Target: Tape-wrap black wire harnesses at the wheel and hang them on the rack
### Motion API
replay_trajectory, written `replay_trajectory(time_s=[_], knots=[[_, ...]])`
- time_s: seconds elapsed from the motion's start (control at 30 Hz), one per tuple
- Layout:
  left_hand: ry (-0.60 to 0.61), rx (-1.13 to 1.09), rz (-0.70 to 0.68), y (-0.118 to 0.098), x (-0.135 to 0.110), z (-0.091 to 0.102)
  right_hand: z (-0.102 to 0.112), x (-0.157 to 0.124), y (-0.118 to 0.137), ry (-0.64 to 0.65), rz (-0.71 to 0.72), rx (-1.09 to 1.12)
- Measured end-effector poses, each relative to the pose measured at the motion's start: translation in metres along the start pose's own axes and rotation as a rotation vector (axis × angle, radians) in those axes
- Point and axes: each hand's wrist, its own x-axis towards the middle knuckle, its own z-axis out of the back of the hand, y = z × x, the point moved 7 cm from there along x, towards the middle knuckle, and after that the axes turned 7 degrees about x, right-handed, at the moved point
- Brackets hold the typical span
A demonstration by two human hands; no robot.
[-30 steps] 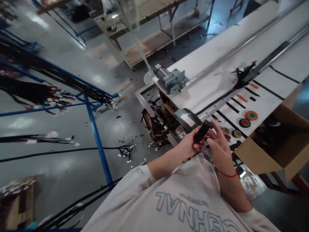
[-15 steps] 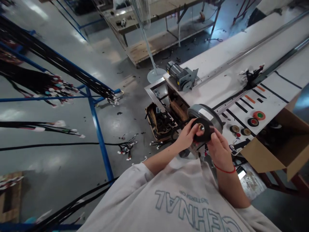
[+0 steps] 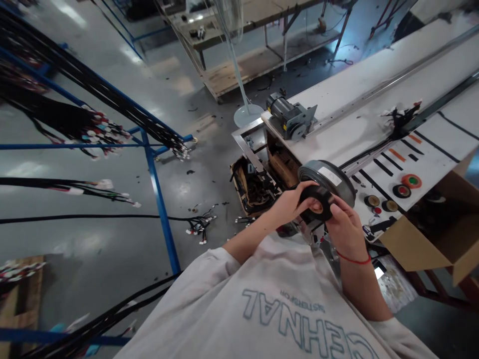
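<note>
Black tape roll [image 3: 322,193] — where have we got it?

Between our two hands, off the tabletop [image 3: 348,127], next to the grey drum [image 3: 347,187]. Can't tell if it touches the drum.

Hand state?

Both gripping the roll. Left hand [image 3: 293,205] has the left rim, thumb over the face toward the core; right hand [image 3: 347,227] pinches the right rim.

How do we handle it well?

Lightly, we'd say — pinch the rim, don't squash it out of round. If we turn it, short steps, one hand always holding. We can't make out a loose tape end.
</note>
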Motion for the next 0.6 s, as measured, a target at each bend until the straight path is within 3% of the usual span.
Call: replay_trajectory(time_s=[0.1, 0.17, 0.27, 0.33, 0.5, 0.6], knots=[[-0.011, 0.112, -0.133, -0.006, 0.003, 0.013, 0.000, -0.001, -0.003, 0.039, 0.036, -0.049], [-0.014, -0.034, -0.076, -0.003, 0.003, 0.010, -0.003, -0.005, -0.002, 0.069, 0.124, -0.082], [0.097, -0.154, 0.019, -0.002, -0.001, -0.006, -0.006, -0.012, 0.000, 0.099, 0.244, -0.111], [0.084, -0.040, -0.039, -0.010, -0.005, -0.005, -0.005, -0.013, -0.002, 0.103, 0.242, -0.129], [-0.083, 0.462, -0.335, -0.037, -0.013, 0.011, 0.004, -0.006, -0.007, 0.080, 0.127, -0.145], [-0.153, 0.492, -0.398, -0.040, -0.013, 0.011, 0.003, -0.003, -0.007, 0.098, 0.096, -0.110]])
